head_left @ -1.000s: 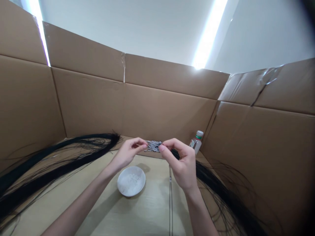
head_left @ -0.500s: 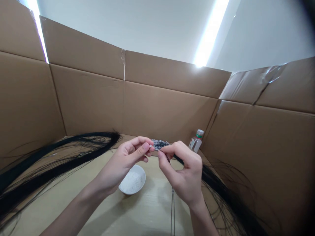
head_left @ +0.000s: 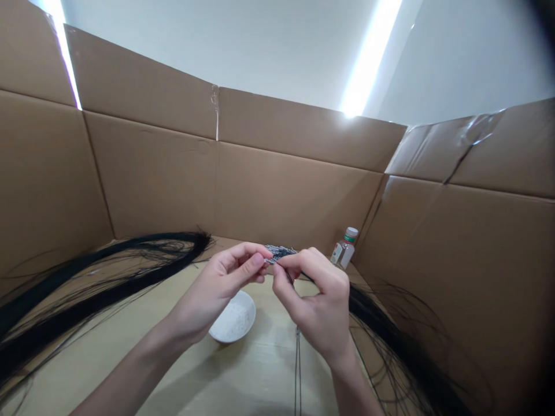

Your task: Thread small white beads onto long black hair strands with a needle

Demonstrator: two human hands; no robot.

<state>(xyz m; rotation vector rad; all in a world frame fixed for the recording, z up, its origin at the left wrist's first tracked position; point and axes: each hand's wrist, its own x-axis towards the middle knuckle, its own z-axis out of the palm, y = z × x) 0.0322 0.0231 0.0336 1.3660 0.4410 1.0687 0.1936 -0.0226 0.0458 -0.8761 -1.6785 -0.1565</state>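
My left hand [head_left: 225,280] pinches a tiny pale piece between thumb and index finger, above a white bowl [head_left: 236,320] of small white bits. Close beside it, my right hand [head_left: 318,294] is closed in a pinch on a thin dark cord, its fingertips near those of my left hand. Two thin cord strands [head_left: 298,370] hang below my right hand. Behind the fingertips lies a bundle of black-and-white patterned cords [head_left: 281,251], partly hidden by my hands.
Long black strands [head_left: 143,277] spread over the left side, and another black bundle [head_left: 390,329] runs down the right. A clear bottle [head_left: 344,251] with a white cap stands at the back right. Cardboard walls [head_left: 295,196] surround the pale work surface [head_left: 255,375].
My right hand has moved slightly left, closer to my left fingertips, and the hanging strands have shifted left with it. My left hand has hardly moved.
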